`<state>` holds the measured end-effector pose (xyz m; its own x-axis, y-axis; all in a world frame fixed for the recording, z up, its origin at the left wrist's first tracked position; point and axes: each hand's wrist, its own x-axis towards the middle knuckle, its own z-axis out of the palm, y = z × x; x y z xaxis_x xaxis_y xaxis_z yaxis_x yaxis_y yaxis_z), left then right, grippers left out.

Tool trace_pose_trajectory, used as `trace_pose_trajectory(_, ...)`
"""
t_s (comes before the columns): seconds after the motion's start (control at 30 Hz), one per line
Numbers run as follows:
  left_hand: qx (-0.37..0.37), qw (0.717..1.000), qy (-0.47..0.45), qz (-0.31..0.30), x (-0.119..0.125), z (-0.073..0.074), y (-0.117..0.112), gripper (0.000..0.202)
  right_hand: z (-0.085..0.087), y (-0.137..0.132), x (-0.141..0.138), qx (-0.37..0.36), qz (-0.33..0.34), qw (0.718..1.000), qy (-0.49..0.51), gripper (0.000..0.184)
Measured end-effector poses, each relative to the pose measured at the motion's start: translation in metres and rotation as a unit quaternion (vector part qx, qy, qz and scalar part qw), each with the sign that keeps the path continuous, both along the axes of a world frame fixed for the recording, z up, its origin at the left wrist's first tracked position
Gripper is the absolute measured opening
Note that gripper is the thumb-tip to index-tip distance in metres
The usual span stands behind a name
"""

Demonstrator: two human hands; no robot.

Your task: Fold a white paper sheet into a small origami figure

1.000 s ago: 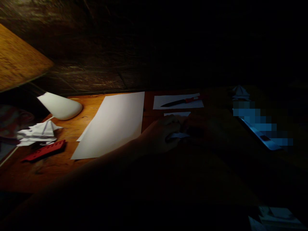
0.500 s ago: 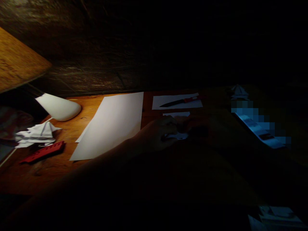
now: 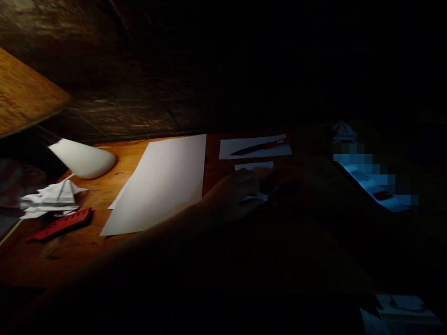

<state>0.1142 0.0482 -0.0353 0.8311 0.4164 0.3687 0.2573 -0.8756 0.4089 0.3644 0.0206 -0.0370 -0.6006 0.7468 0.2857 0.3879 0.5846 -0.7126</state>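
My left hand (image 3: 237, 188) reaches in over the dim middle of the wooden table, its fingers curled on a small piece of white paper (image 3: 259, 197). Close beside it is my right hand (image 3: 281, 179), almost lost in shadow; its fingers cannot be made out. A pale paper edge (image 3: 254, 165) shows just beyond the hands. Farther back, a knife (image 3: 253, 150) with a dark blade and red handle lies on a white paper strip (image 3: 226, 150). Large white sheets (image 3: 171, 181) lie left of my hands, partly behind my left forearm.
At the left stand a lamp with a white base (image 3: 85, 158) and a tan shade (image 3: 28, 90), a folded paper shape (image 3: 57, 197) and a red slotted object (image 3: 63, 224). On the right are a lit phone-like screen (image 3: 370, 183), another folded paper shape (image 3: 344, 131) and papers (image 3: 401, 309) at the lower edge.
The view has shifted slightly. My hands stay together over the small paper, with only a slight movement of the left fingers. The knife and sheets lie as before.
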Motion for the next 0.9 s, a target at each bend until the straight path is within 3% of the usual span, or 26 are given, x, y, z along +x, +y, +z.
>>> trace_pose_trajectory(0.17,0.011,1.000,-0.006,-0.018,0.003,-0.002,-0.003,0.008,-0.005,0.004,0.003,-0.019,0.024,1.000,0.006,0.015)
trace_pose_trajectory(0.3,0.026,0.999,0.016,-0.014,0.005,-0.003,-0.005,0.011,0.002,0.004,0.001,-0.033,0.026,0.999,0.018,0.010)
trace_pose_trajectory(0.43,0.043,0.999,0.009,0.001,0.005,-0.003,-0.007,0.015,0.014,0.001,0.003,-0.064,-0.046,0.997,0.028,0.014)
trace_pose_trajectory(0.6,0.057,0.998,0.027,0.006,0.005,-0.001,-0.008,0.016,0.020,0.001,0.010,-0.048,-0.159,0.986,-0.034,0.017)
trace_pose_trajectory(0.9,0.080,0.997,0.017,0.007,0.005,-0.003,-0.008,0.017,0.022,0.000,0.003,-0.045,-0.074,0.995,-0.042,0.013)
